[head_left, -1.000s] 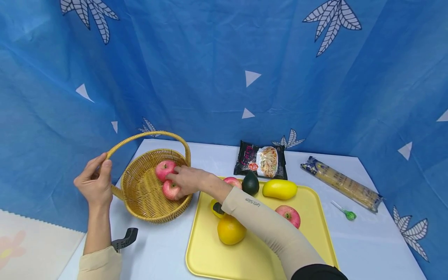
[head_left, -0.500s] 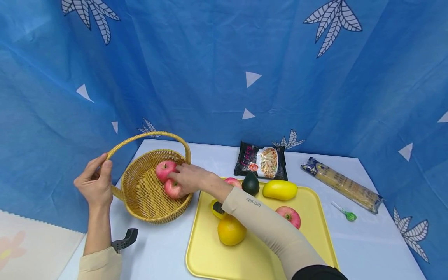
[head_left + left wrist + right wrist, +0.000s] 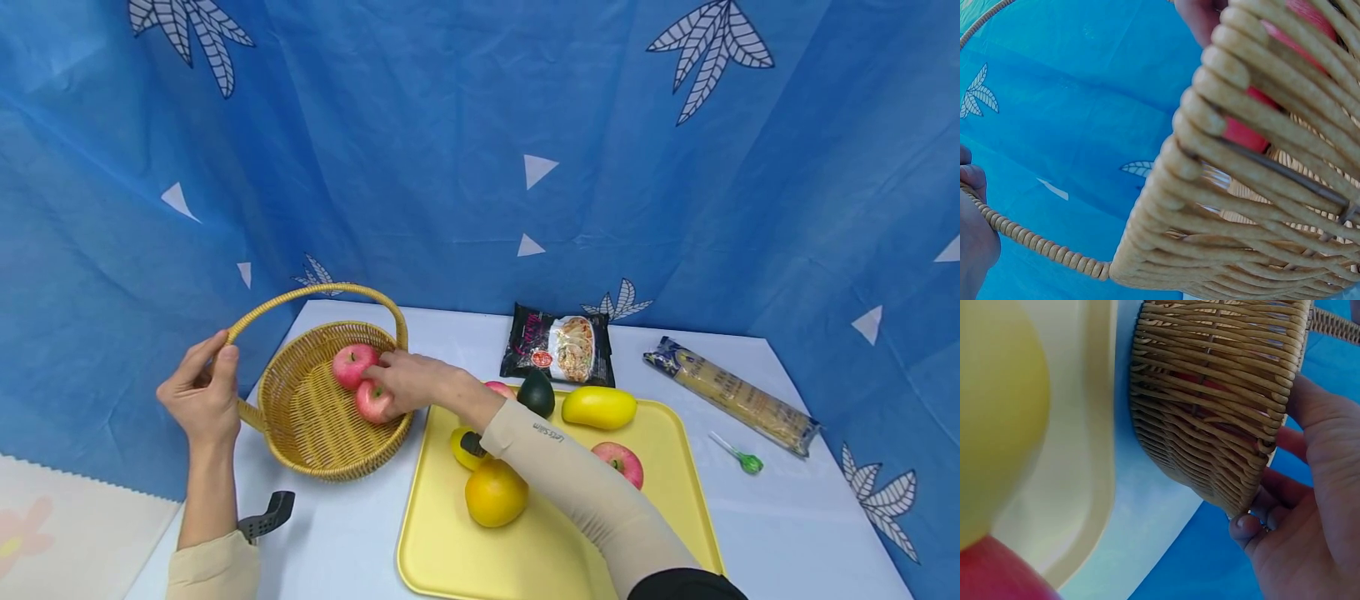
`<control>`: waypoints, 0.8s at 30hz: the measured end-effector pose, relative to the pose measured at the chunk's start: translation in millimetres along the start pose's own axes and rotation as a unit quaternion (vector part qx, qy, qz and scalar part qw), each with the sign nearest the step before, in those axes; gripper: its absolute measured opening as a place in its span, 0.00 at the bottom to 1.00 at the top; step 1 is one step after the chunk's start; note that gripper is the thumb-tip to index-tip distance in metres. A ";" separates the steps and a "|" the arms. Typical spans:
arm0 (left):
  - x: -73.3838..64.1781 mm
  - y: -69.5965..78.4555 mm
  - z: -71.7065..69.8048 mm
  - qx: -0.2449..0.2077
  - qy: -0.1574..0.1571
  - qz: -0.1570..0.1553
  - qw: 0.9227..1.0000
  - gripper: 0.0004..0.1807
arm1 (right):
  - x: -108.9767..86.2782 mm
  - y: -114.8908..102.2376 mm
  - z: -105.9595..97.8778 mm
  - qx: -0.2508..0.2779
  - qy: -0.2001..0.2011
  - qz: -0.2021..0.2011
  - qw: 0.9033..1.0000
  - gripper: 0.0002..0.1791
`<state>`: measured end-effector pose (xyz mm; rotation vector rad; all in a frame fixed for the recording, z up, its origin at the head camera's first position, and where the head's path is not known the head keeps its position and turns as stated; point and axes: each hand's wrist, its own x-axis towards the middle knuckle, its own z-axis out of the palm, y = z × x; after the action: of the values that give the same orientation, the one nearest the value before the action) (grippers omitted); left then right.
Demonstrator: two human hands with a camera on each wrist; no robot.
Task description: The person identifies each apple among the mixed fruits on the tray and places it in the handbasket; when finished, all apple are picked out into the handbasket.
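At the far left, the left hand (image 3: 201,390) pinches the handle (image 3: 322,290) of the wicker basket (image 3: 279,446), thumb and fingers together on its left part, while the body of the basket stands on the white bench (image 3: 330,533). The handle arches from the near left side of the rim to the far right side. Inside, against the right half, lie two red apples: the far apple (image 3: 352,367) and, just nearer and a little to the right, the near apple (image 3: 371,402).

The right hand (image 3: 416,382) reaches in over the right rim, fingers bent, and seems to pinch the near apple (the tips are partly hidden, even in the right wrist view). What matters is that this apple lies directly left of the right palm, just inside the basket's right wall; being round, it offers no long axis. The right hand is clearly the nearer one, with the left across the basket from it.

Further right, under the right forearm, the yellow tray (image 3: 442,567) holds an orange (image 3: 497,493), a dark green avocado (image 3: 536,394), a mango (image 3: 598,407) and more apples. Beyond its far edge is a black noodle packet (image 3: 558,343); to its right lie a lollipop (image 3: 750,462) and a pasta packet (image 3: 731,393).
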<state>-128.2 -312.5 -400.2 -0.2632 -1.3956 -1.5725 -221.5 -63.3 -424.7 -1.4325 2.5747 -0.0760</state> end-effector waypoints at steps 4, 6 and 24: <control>1.0 -0.8 -0.2 -0.003 -0.003 -0.003 1.000 0.15 | -3.0 1.2 -2.2 0.018 0.004 -0.001 1.000 0.35; 1.3 -0.7 0.0 -0.002 -0.004 -0.003 1.000 0.15 | -4.8 1.7 -3.6 0.022 0.008 -0.003 1.000 0.35; -0.7 2.6 4.2 0.020 0.008 -0.001 1.000 0.13 | -47.3 7.0 -16.9 0.025 0.040 -0.029 0.998 0.33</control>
<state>-127.7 -308.3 -397.8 -0.2240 -1.4131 -1.5435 -206.4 -20.4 -402.4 -1.5157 2.5732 -0.2087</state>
